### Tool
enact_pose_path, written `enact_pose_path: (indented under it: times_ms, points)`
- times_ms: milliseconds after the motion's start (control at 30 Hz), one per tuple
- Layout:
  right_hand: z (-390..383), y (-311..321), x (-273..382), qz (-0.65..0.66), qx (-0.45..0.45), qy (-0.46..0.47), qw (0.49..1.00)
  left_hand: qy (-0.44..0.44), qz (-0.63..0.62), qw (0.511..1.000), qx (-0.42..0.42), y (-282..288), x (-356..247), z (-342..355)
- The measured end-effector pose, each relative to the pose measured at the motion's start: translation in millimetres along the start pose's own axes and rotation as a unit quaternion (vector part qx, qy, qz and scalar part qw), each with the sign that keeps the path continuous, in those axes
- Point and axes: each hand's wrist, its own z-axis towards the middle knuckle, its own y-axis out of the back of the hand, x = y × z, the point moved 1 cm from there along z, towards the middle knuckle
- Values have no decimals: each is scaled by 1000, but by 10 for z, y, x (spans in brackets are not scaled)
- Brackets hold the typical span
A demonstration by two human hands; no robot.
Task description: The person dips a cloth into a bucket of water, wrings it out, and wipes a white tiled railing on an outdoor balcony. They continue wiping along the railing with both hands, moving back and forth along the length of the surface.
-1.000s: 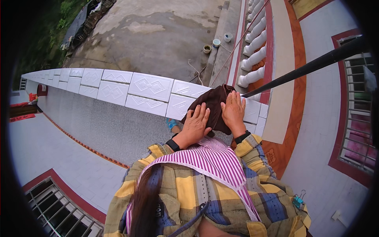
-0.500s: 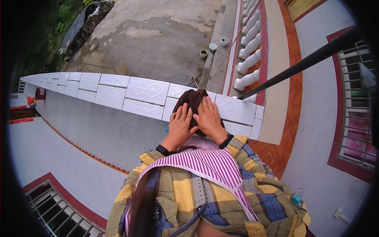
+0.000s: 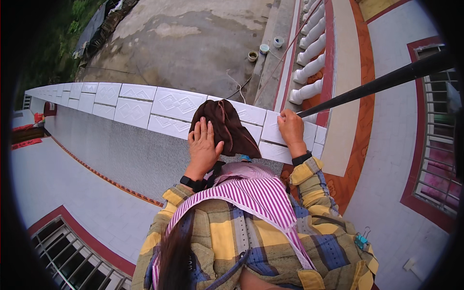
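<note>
A dark brown cloth (image 3: pixel 224 126) lies bunched and creased over the white tiled ledge (image 3: pixel 180 103), its lower part hanging over the near edge. My left hand (image 3: pixel 204 147) rests flat on the cloth's left side with its fingers stretched out. To the right of the cloth and apart from it, my right hand (image 3: pixel 291 129) is on the ledge with its fingers curled in. Whatever those fingers may hold is hidden. Beside this hand is the lower end of a black pole (image 3: pixel 367 87).
Below the ledge's far side lies a wet concrete yard (image 3: pixel 193 58) with several small buckets (image 3: pixel 264 49). A red-railed white balustrade (image 3: pixel 309 70) runs away at right. Barred windows (image 3: pixel 440 130) are set in the pale walls. A grey speckled floor (image 3: pixel 121 150) stretches left.
My right hand has left the cloth and moved right onto the ledge, its fingers now curled. My left hand has shifted slightly left. The cloth is more spread out.
</note>
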Motion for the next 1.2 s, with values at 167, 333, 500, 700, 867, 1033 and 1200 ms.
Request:
enact_pose_path:
  times_ms: [167, 333, 500, 700, 867, 1033, 1200]
  points:
    - [202, -70, 35, -22, 34, -19, 999, 2, -2, 1000, -9, -6, -15, 2]
    - [221, -26, -37, 59, 34, -27, 997, 9, -19, 1000, 4, -6, 1, -7]
    - [243, -15, -29, 103, 86, -80, 988, 12, -23, 1000, -7, -34, 7, -13]
    - [254, 52, 41, 141, 78, -87, 983, 17, -39, 999, 11, -92, 46, -13]
    - [217, 43, 19, 105, 75, -41, 991, 11, -39, 999, -2, -100, 41, -22]
    - [248, -24, -66, 165, 61, -119, 977, 13, -49, 999, 4, -74, 39, -8]
    - [179, -71, -161, 341, 15, -231, 911, 14, -61, 998, -1, -72, 48, -23]
